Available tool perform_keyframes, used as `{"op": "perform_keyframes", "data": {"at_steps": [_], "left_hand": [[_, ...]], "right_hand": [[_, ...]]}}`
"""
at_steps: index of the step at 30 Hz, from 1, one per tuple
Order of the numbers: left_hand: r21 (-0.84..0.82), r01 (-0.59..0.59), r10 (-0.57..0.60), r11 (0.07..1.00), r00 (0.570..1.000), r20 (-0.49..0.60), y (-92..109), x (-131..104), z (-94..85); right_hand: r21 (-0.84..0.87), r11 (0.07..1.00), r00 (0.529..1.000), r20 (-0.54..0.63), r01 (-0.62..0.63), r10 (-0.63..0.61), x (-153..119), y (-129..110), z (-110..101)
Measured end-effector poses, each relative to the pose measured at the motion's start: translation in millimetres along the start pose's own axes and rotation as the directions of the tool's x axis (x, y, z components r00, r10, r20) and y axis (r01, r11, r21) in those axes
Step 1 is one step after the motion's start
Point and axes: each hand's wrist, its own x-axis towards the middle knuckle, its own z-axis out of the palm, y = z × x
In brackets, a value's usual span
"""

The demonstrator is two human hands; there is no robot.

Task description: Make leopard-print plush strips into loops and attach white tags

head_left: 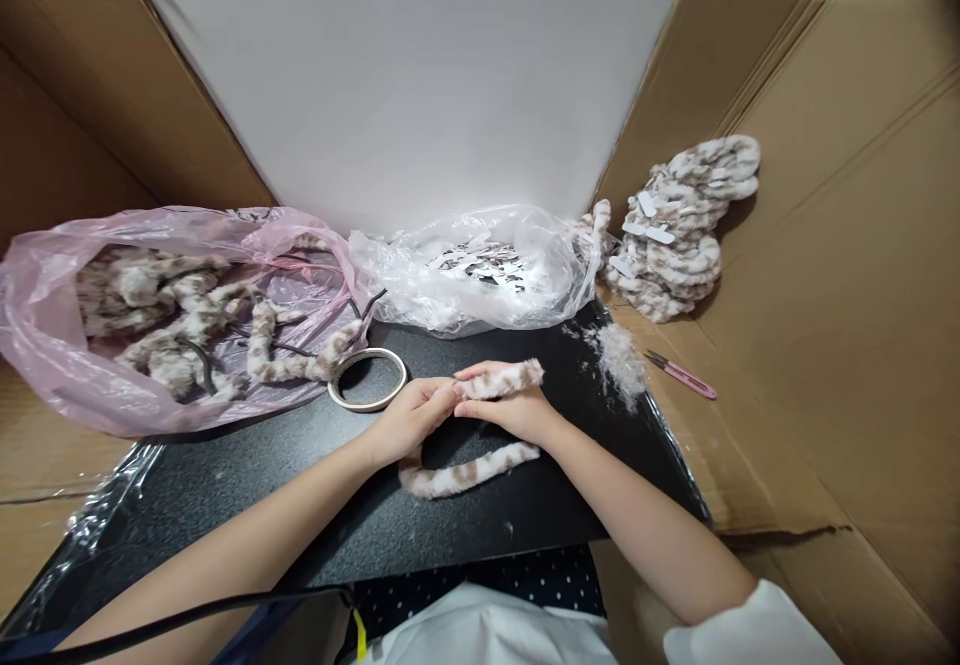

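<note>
Held strip (506, 381) right of tape roll (367, 408), middle bag (466, 318) behind both.

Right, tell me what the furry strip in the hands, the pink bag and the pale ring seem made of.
Furry strip: plush fabric, probably synthetic, with a matte, fuzzy pile.
Pink bag: thin, shiny plastic film; it is see-through, crinkled and catches the light.
Pale ring: perhaps a cardboard tape core, given its smooth rim; plastic is possible too.

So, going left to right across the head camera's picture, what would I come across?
Pink plastic bag → tape roll → spotted furry strip held in both hands → loose white fluff → pink-handled tool.
</note>
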Motion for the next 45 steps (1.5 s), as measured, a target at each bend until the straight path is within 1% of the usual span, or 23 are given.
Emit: {"op": "perform_keyframes", "data": {"at_steps": [3,5,8,13,16,19,22,25,27,31,34,36,37,40,42,45], "left_hand": [[0.024,-0.021,0.023,0.999,0.998,-0.063,-0.8,-0.3,1.0],[0.045,-0.035,0.038,0.998,0.996,-0.081,-2.2,-0.5,1.6],[0.060,-0.056,0.060,0.997,0.996,-0.071,-3.5,-1.2,1.9],[0.056,-0.061,0.062,0.997,0.998,-0.020,-0.5,-3.6,1.5],[0.076,-0.053,0.054,0.996,0.998,-0.014,1.7,-4.5,1.9],[0.086,-0.055,0.057,0.995,0.998,-0.021,1.1,-4.0,2.4],[0.083,-0.050,0.051,0.995,0.999,-0.013,-1.7,-3.0,2.5],[0.056,-0.036,0.035,0.998,0.999,0.011,-3.7,-2.3,2.4],[0.049,-0.029,0.028,0.998,1.000,0.013,-3.3,-1.8,2.5],[0.033,0.015,-0.014,0.999,1.000,-0.017,0.9,0.0,3.2],[0.012,0.039,-0.039,0.999,0.999,-0.037,3.2,1.2,4.2],[0.030,0.019,-0.017,0.999,0.997,-0.073,2.8,1.7,4.5],[0.039,0.006,-0.002,0.999,0.994,-0.105,1.9,1.9,4.5],[0.077,-0.034,0.051,0.996,0.971,-0.233,-1.0,2.2,3.2],[0.138,-0.056,0.095,0.989,0.950,-0.297,-1.1,1.7,2.6],[0.243,-0.090,0.164,0.966,0.939,-0.302,1.8,-0.3,4.0]], "right_hand": [[-0.029,0.997,0.991,-0.112,0.067,-0.070,1.0,-1.5,-5.7],[-0.010,0.996,0.986,-0.142,0.088,-0.089,1.6,-0.8,-7.0],[0.024,0.998,0.992,-0.112,0.055,-0.052,2.5,0.2,-5.2],[0.226,0.971,0.992,-0.075,-0.081,0.100,4.4,-2.5,-1.5],[0.276,0.955,0.991,-0.042,-0.108,0.124,4.7,-3.1,-0.2],[0.281,0.950,0.989,-0.018,-0.135,0.146,3.9,0.0,2.6],[0.288,0.948,0.990,-0.009,-0.135,0.143,2.6,4.2,5.9],[0.277,0.955,0.994,0.001,-0.108,0.112,1.1,5.7,6.8],[0.235,0.969,0.997,0.004,-0.071,0.073,0.3,4.9,6.1],[0.072,0.996,0.998,-0.016,0.054,-0.053,-0.1,2.6,3.7],[-0.078,0.982,0.985,0.000,0.173,-0.174,1.3,2.4,1.5],[-0.151,0.962,0.974,0.026,0.226,-0.225,2.3,2.1,-0.6],[-0.161,0.959,0.972,0.015,0.234,-0.235,2.5,1.7,-1.8],[-0.098,0.974,0.972,-0.091,0.206,-0.215,1.8,-0.7,-4.3],[-0.076,0.977,0.971,-0.123,0.198,-0.206,0.5,-2.9,-4.1],[-0.110,0.968,0.965,-0.109,0.226,-0.238,-1.5,-4.7,-1.3]]}}
